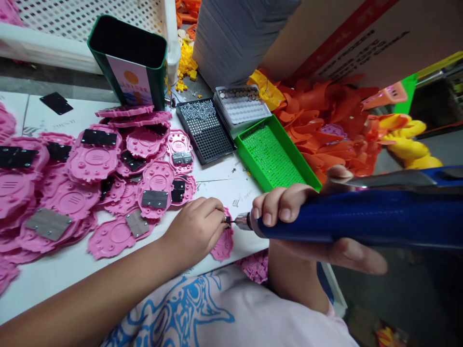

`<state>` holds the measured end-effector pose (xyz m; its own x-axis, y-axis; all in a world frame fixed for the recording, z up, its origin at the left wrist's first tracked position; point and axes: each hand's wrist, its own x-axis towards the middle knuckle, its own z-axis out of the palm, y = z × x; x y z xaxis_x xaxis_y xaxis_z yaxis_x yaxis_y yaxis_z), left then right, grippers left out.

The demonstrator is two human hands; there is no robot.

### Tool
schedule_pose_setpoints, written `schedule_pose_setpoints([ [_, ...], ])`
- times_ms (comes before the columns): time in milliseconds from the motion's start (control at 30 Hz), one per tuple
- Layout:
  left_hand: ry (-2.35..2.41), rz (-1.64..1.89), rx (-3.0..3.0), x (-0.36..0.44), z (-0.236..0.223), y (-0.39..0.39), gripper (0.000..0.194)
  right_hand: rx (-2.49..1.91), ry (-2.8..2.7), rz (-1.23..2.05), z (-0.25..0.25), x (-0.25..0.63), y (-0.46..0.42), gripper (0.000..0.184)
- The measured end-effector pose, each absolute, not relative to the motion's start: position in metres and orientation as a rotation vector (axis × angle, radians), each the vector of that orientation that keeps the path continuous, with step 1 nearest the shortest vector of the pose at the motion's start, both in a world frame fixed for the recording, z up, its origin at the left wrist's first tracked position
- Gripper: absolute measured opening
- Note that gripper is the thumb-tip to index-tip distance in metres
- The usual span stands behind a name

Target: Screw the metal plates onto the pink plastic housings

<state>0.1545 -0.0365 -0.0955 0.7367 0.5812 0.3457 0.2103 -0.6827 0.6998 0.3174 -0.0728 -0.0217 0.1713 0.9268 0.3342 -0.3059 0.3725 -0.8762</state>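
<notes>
My right hand (289,212) is wrapped round a blue electric screwdriver (361,219) held level, its metal tip (238,221) pointing left. My left hand (197,229) is closed in a pinch on a pink plastic part (222,243) at the table's near edge, fingertips right at the driver's tip. What the fingertips hold there is too small to make out. A heap of pink plastic parts (90,183), some fitted with grey or black plates, lies to the left on the white table (72,265).
A green tray (271,154), a black tray of small screws (206,127) and a grey tray (242,103) sit behind the hands. A dark green tin (128,62) stands at the back. Orange and yellow plastic pieces (333,125) pile up at right.
</notes>
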Motion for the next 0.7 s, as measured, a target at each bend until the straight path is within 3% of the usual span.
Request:
schedule_pose_setpoints([
  [133, 0.607, 0.685, 2.266, 0.154, -0.092, -0.037, 0.009, -0.758, -1.056, 0.999, -0.025, 0.316, -0.077, 0.022],
  [267, 0.67, 0.568, 2.31, 0.155, -0.089, -0.038, 0.026, -0.745, -1.027, 1.038, -0.028, 0.315, -0.082, 0.036],
  [400, 0.668, 0.487, 2.336, 0.156, -0.089, -0.037, 0.012, -0.764, -1.01, 1.061, -0.028, 0.312, -0.084, 0.053],
  [600, 0.677, 0.455, 2.327, 0.156, -0.089, -0.036, 0.008, -0.768, -1.027, 1.088, -0.03, 0.307, -0.084, 0.026],
  [700, 0.674, 0.444, 2.323, 0.156, -0.09, -0.037, 0.009, -0.751, -1.027, 1.097, -0.031, 0.306, -0.085, 0.029],
])
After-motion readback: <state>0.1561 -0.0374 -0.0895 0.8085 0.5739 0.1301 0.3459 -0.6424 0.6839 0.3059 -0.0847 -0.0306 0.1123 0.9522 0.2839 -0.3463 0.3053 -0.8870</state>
